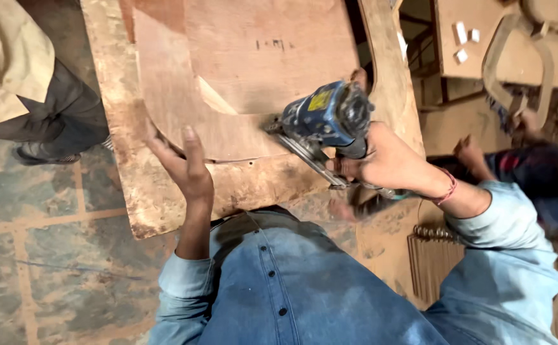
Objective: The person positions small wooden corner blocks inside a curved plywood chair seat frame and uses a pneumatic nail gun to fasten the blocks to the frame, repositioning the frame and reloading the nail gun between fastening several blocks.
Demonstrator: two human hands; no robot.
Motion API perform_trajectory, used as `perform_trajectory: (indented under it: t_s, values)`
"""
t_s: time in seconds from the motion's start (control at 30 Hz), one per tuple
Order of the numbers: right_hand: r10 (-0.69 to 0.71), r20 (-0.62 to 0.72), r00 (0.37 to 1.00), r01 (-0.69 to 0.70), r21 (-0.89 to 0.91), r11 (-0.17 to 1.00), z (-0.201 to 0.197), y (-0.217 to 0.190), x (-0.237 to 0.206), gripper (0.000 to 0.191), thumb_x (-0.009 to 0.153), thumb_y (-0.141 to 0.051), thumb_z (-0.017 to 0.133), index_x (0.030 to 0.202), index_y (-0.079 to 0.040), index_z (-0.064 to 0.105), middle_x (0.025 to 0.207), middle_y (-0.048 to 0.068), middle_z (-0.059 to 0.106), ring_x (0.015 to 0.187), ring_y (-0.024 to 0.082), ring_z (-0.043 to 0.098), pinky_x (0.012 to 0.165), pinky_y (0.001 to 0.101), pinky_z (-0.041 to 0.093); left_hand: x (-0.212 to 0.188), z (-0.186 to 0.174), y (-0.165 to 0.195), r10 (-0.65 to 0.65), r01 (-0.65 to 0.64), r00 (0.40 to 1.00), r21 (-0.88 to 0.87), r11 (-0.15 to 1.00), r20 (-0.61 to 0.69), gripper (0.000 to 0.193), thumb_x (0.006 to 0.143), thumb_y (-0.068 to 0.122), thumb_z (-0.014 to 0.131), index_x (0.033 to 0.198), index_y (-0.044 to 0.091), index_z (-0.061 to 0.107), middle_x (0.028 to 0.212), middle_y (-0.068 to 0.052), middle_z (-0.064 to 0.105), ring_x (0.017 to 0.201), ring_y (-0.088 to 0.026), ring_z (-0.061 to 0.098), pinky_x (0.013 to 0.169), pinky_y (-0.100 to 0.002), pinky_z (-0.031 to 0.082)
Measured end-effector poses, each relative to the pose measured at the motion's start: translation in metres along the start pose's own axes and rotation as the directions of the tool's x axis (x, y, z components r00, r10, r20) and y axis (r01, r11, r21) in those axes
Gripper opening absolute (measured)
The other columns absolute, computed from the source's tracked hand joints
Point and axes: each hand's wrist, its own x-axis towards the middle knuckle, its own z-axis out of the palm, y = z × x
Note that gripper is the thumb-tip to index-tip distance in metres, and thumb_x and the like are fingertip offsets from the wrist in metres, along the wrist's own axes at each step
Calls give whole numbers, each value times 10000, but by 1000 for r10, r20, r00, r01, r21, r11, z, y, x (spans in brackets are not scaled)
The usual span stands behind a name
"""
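1. Nearest to me is the worker's blue denim shirt (292, 287), both sleeves reaching forward over the bench.
2. The left hand (186, 167) lies flat with fingers spread wide on the plywood sheet (240, 64), pressing near the curved edge; it grips nothing.
3. The right hand (381, 165), a red thread at its wrist, is closed tight round the handle of a blue jigsaw (327, 118). The saw's base plate sits on the sheet, its nose pointing left along a curved cut line.
4. The sheet rests on a rougher, paler board (164, 198) that overhangs the tiled floor (42, 236). A curved kerf already runs between the spread hand and the saw.
5. To my eye the step in hand is sawing the curve, partway along. I judge the next stretch calls for steady forward feed while turning the saw with the line, the flat hand holding the sheet from chattering and keeping well off the blade's path.
6. Further back on the left, another person's dark trousers and shoe (42, 153) stand just beside the board.
7. Far right, a second person's hand (528, 121) is near a curved wooden frame (515, 64); I cannot tell whether it grips anything. Small white blocks (464, 38) lie on a panel beyond.
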Motion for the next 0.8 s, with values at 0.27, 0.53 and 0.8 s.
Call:
perform_trajectory:
  t_s: [0.27, 0.53, 0.8]
  values:
    - [278, -216, 936, -45, 710, 703, 13, 82, -24, 199, 865, -85, 779, 1016, -1, 679, 785, 23, 667, 655, 134, 611, 599, 299, 511, -93, 65, 30, 408, -652, 704, 301, 696, 582, 518, 927, 189, 664, 1409, 79, 510, 1532, -213, 442, 1409, -452, 496, 1175, -616, 404]
    - [361, -433, 826, 371, 900, 230, -17, 223, -85, 335, 915, -3, 682, 1232, 77, 612, 746, 73, 597, 609, 172, 561, 604, 330, 484, -181, 227, -35, 286, -708, 474, 167, 686, 833, 640, 955, 294, 744, 1393, -79, 462, 1498, -442, 365, 1312, -589, 519, 1039, -571, 511]
    - [476, -415, 776, 512, 854, -91, -55, 390, -110, 471, 865, -101, 657, 1298, 58, 564, 707, 32, 507, 584, 168, 506, 621, 357, 452, -226, 365, -90, 254, -692, 463, 166, 703, 849, 240, 839, 174, 739, 928, 41, 559, 1457, -334, 528, 1312, -485, 591, 969, -471, 587]
